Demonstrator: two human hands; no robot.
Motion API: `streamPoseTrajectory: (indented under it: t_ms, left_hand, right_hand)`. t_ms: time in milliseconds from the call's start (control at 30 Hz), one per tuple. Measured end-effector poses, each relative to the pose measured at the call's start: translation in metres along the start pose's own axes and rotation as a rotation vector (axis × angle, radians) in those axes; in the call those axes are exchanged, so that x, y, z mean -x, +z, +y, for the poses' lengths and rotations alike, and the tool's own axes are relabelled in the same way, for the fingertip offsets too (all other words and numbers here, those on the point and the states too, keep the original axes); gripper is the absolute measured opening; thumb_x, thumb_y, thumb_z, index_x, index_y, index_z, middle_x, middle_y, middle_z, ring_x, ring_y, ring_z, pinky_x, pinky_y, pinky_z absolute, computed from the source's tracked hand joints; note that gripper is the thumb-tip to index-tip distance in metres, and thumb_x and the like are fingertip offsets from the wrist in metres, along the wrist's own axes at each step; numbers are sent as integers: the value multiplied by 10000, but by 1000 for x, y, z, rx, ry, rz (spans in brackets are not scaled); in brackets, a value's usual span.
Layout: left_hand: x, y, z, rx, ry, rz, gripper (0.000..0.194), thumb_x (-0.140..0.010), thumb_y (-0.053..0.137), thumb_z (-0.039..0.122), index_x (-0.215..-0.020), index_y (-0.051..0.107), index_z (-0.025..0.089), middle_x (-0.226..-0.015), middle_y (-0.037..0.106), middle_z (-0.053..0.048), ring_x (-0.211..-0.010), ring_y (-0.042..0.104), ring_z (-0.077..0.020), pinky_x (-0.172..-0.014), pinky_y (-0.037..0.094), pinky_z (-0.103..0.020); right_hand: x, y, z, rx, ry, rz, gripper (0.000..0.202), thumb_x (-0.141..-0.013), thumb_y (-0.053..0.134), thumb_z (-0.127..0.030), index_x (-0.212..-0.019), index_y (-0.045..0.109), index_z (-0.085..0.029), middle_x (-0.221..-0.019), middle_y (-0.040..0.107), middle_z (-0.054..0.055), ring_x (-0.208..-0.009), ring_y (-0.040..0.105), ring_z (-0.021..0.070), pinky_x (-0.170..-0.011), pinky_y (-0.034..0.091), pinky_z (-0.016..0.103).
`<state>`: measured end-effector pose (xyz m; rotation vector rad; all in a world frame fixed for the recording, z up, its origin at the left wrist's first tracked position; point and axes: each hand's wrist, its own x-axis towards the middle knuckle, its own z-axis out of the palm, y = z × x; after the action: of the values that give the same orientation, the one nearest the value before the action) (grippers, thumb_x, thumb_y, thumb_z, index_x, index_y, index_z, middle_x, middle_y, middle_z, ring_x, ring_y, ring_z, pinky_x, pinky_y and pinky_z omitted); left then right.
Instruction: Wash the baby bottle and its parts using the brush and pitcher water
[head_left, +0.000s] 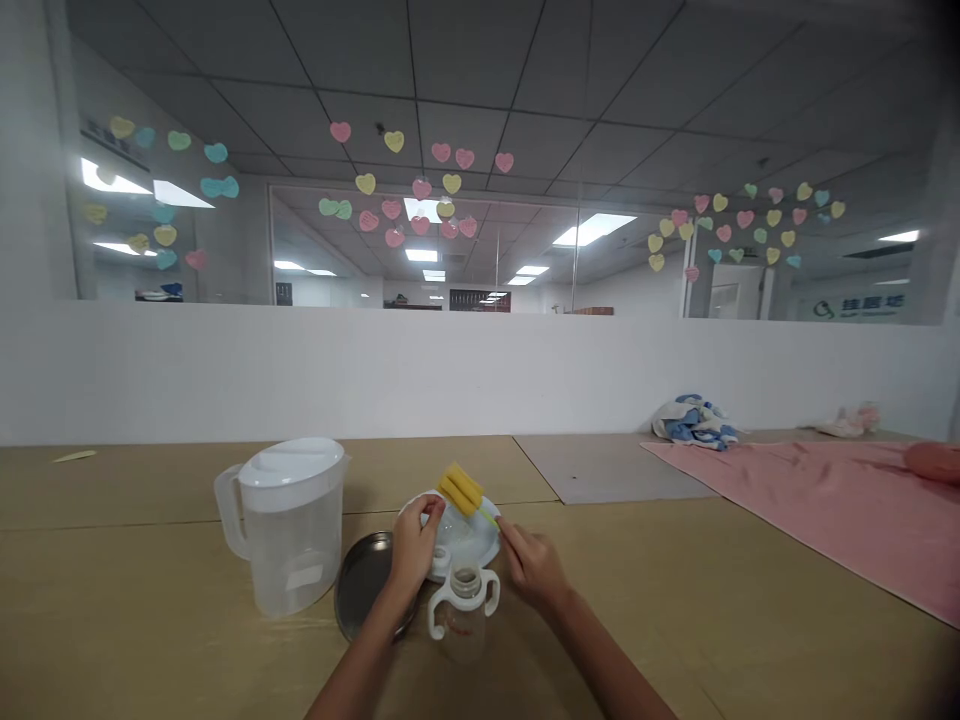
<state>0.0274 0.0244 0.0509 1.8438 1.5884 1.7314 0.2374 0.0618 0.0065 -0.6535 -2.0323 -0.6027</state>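
In my right hand (532,565) is the thin green handle of a bottle brush with a yellow sponge head (460,488). The sponge is tilted up to the left, above a white bowl (489,545). My left hand (415,545) is at the bowl's left side, its fingertips pinched together close to the sponge. What they hold, if anything, I cannot make out. A clear baby bottle (463,625) with two white handles stands uncapped in front of the bowl, between my forearms. Just behind it is a small white bottle part (440,562), partly hidden. Clear contents show inside the bowl.
A lidded translucent pitcher (294,540) stands at the left. A dark round metal tray (363,590) lies partly under my left forearm. On the right are a pink cloth (825,510) and a crumpled blue-and-white cloth (694,422) by the wall. The table (150,640) has a tan surface.
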Motion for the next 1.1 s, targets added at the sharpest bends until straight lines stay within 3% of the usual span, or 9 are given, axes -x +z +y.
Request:
streamPoseTrajectory:
  t_ms: [133,333,467,633,833,933,1100]
  left_hand:
    - [6,1,-9,134,-68,37,380,-805,418,475,-843,638,168,-841,681,-57,-808,616,-197,-746,454,-306]
    - [11,-5,-9,276,-150,41,394,-789,443,494,-746,651,163,-851,694,-65,-890,609,-220,-823,431,-321]
    - [14,-12,-5,303,-197,39,397,-790,454,488,-845,657,151,-889,704,-79,-917,614,-225,-846,432,-337]
    - [16,-17,-4,404,-221,96,410,-803,452,485,-902,628,128,-865,711,-99,-867,649,-214,-814,472,-336]
    - [23,-16,11,413,-184,178,372,-844,413,459,-938,578,139,-887,705,-105,-788,671,-192,-770,502,-327]
    - [29,-16,25,394,-116,198,327,-865,384,434,-933,557,165,-956,695,-97,-853,664,-189,-803,495,-319]
    - [39,-13,41,422,-63,119,292,-878,367,415,-918,553,193,-1003,687,-68,-959,634,-182,-850,475,-294]
  right_hand:
    - [-1,-2,-1,-7,-34,6,340,-900,327,-176,-1088,599,-96,-714,670,86,-555,608,140,-516,463,233]
    - [-3,-3,-5,-117,247,112,304,-902,375,-230,-1075,609,-142,-873,697,96,-708,658,152,-612,502,219]
    - [-1,-1,-5,-94,126,-28,319,-907,357,-226,-1065,620,-138,-826,695,95,-668,644,137,-614,486,214]
    - [0,-3,1,-7,44,-83,321,-905,362,-212,-1052,632,-121,-690,661,70,-575,587,119,-566,433,219]
    - [1,-6,3,66,71,-74,316,-901,376,-223,-1027,650,-129,-643,637,50,-526,549,105,-541,390,219]
    - [1,-4,2,71,91,-87,311,-899,379,-226,-1023,650,-135,-659,646,51,-534,556,105,-544,389,219]
    - [2,-1,4,79,113,-87,307,-894,376,-218,-1017,646,-135,-651,645,49,-526,553,99,-537,380,215]
